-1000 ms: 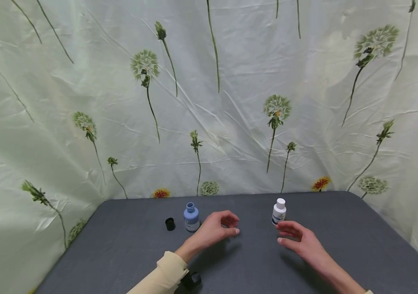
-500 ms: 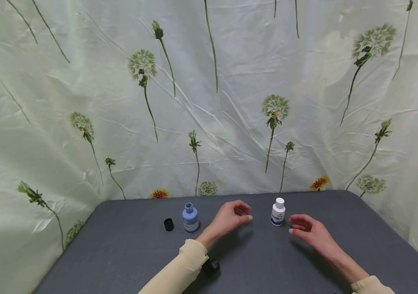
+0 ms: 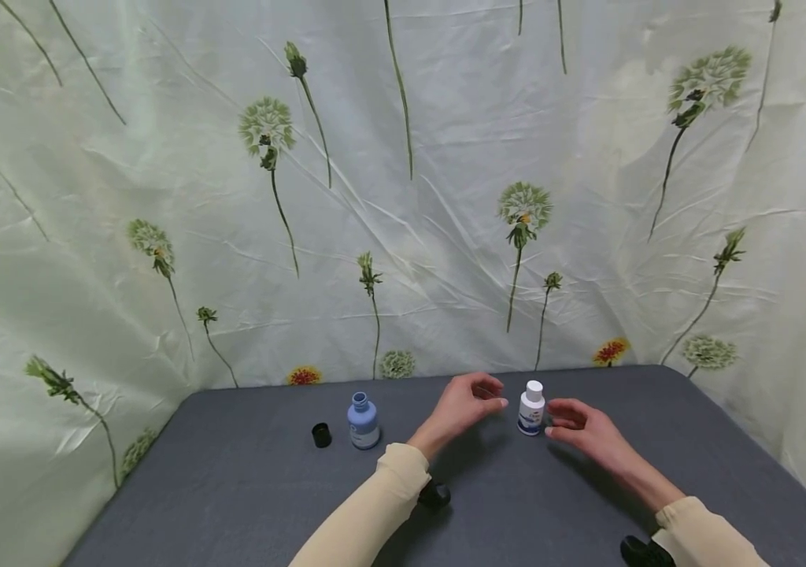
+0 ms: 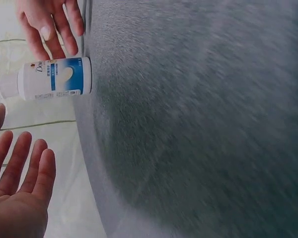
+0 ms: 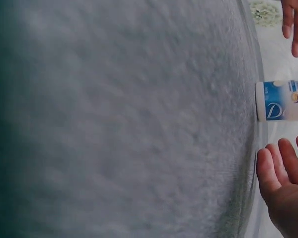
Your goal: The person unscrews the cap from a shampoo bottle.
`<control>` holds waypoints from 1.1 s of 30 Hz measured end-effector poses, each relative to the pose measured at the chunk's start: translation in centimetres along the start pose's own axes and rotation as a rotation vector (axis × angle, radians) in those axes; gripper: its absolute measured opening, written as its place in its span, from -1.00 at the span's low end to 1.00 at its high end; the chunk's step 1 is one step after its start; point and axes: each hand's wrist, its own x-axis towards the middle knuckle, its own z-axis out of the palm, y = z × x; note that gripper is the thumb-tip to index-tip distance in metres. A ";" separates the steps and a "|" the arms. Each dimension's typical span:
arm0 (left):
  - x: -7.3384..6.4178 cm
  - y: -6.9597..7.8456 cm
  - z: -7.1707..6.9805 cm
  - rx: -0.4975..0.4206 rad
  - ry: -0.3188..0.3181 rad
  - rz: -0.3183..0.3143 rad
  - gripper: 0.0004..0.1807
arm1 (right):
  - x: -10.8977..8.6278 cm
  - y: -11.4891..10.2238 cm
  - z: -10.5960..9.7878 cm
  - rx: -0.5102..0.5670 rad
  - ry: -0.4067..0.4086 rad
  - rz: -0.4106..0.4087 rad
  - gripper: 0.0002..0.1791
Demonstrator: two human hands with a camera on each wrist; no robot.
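A small white bottle [image 3: 531,409] with a white cap and a blue-and-white label stands upright on the dark table. My left hand [image 3: 469,404] hovers just to its left, fingers loosely bent and holding nothing. Close by on the other side is my right hand [image 3: 586,429], also holding nothing. In the left wrist view the bottle [image 4: 54,78] lies between the fingers of both hands, with a gap to my left hand [image 4: 22,188]. The right wrist view shows the bottle [image 5: 280,101] apart from the fingers of my right hand [image 5: 288,186].
Left of my hands a blue bottle [image 3: 364,421] stands with its mouth uncovered. A black cap [image 3: 321,435] lies beside it on the dark table [image 3: 233,488]. Behind the table's far edge hangs a pale curtain [image 3: 346,220] with a dandelion print.
My left hand has moved right, away from the blue bottle and up to the white one. The right hand drew back to the right, then came in toward the white bottle again.
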 end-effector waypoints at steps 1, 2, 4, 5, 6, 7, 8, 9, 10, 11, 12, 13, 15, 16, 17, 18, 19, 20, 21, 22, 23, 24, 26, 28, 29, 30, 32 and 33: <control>0.2 0.0 0.2 -0.005 0.000 -0.003 -0.76 | 0.2 0.0 0.0 0.008 -0.010 0.002 -0.38; 0.3 0.1 0.3 -0.010 0.000 -0.005 -0.76 | 0.4 0.0 0.1 0.020 -0.021 0.004 -0.38; 0.6 0.1 0.6 -0.022 -0.005 -0.008 -0.73 | 0.6 0.0 0.2 0.035 -0.040 -0.001 -0.37; 0.8 0.0 0.8 -0.025 -0.009 -0.006 -0.72 | 0.8 0.0 0.2 0.038 -0.048 -0.007 -0.36; 0.9 -0.1 0.9 -0.030 -0.014 -0.003 -0.70 | 0.9 0.0 0.3 0.051 -0.052 -0.007 -0.36; 1.0 -0.1 1.1 -0.032 -0.019 0.004 -0.68 | 0.9 0.1 0.4 0.056 -0.060 -0.016 -0.36; 1.2 -0.3 1.2 -0.035 -0.025 0.010 -0.67 | 1.0 0.1 0.5 0.063 -0.067 -0.024 -0.36; 1.2 -0.3 1.4 -0.037 -0.031 0.020 -0.66 | 1.1 0.1 0.6 0.070 -0.074 -0.033 -0.36; 1.3 -0.4 1.5 -0.035 -0.037 0.030 -0.65 | 1.1 0.1 0.7 0.081 -0.075 -0.036 -0.37; 1.3 -0.4 1.6 -0.038 -0.040 0.036 -0.65 | 1.2 0.1 0.8 0.087 -0.082 -0.047 -0.37; 1.4 -0.4 1.6 -0.040 -0.042 0.042 -0.66 | 1.3 0.1 0.9 0.094 -0.084 -0.049 -0.37; 1.4 -0.3 1.7 -0.041 -0.043 0.047 -0.66 | 1.4 0.1 0.9 0.094 -0.086 -0.055 -0.37; 1.6 -0.1 1.8 -0.053 -0.045 0.055 -0.68 | 1.5 0.1 0.9 0.091 -0.085 -0.057 -0.38; 1.6 0.0 1.9 -0.059 -0.045 0.056 -0.69 | 1.5 0.1 0.9 0.088 -0.084 -0.055 -0.38; 1.7 0.1 2.0 -0.065 -0.046 0.054 -0.69 | 1.6 0.1 0.9 0.082 -0.088 -0.054 -0.38; 1.8 0.1 2.1 -0.068 -0.047 0.054 -0.70 | 1.6 0.0 0.9 0.080 -0.089 -0.049 -0.38; 1.9 0.2 2.3 -0.073 -0.047 0.051 -0.70 | 1.7 0.0 0.9 0.080 -0.093 -0.046 -0.38; 2.0 0.3 2.4 -0.076 -0.047 0.047 -0.70 | 1.7 0.0 0.9 0.085 -0.101 -0.044 -0.38; 2.1 0.4 2.5 -0.075 -0.045 0.042 -0.70 | 1.8 0.0 0.9 0.091 -0.108 -0.046 -0.37; 2.1 0.5 2.6 -0.077 -0.046 0.039 -0.70 | 1.8 -0.1 0.9 0.098 -0.115 -0.049 -0.38; 2.2 0.6 2.7 -0.083 -0.046 0.037 -0.70 | 1.9 -0.1 0.9 0.107 -0.120 -0.052 -0.38; 2.2 0.7 2.8 -0.091 -0.046 0.038 -0.70 | 1.9 -0.1 1.0 0.117 -0.123 -0.054 -0.38; 2.3 0.9 3.0 -0.104 -0.049 0.039 -0.71 | 2.0 -0.1 1.0 0.131 -0.127 -0.056 -0.38; 2.4 1.1 3.2 -0.110 -0.054 0.045 -0.71 | 2.0 0.0 1.0 0.137 -0.121 -0.058 -0.39; 2.5 1.2 3.2 -0.110 -0.054 0.043 -0.71 | 2.0 0.1 1.1 0.140 -0.119 -0.055 -0.39; 2.5 1.3 3.3 -0.108 -0.053 0.040 -0.72 | 2.0 0.1 1.1 0.141 -0.119 -0.058 -0.39; 2.6 1.4 3.4 -0.101 -0.047 0.033 -0.74 | 2.0 0.1 1.0 0.142 -0.119 -0.060 -0.39; 2.6 1.5 3.4 -0.096 -0.044 0.032 -0.74 | 2.0 0.1 1.0 0.143 -0.122 -0.063 -0.39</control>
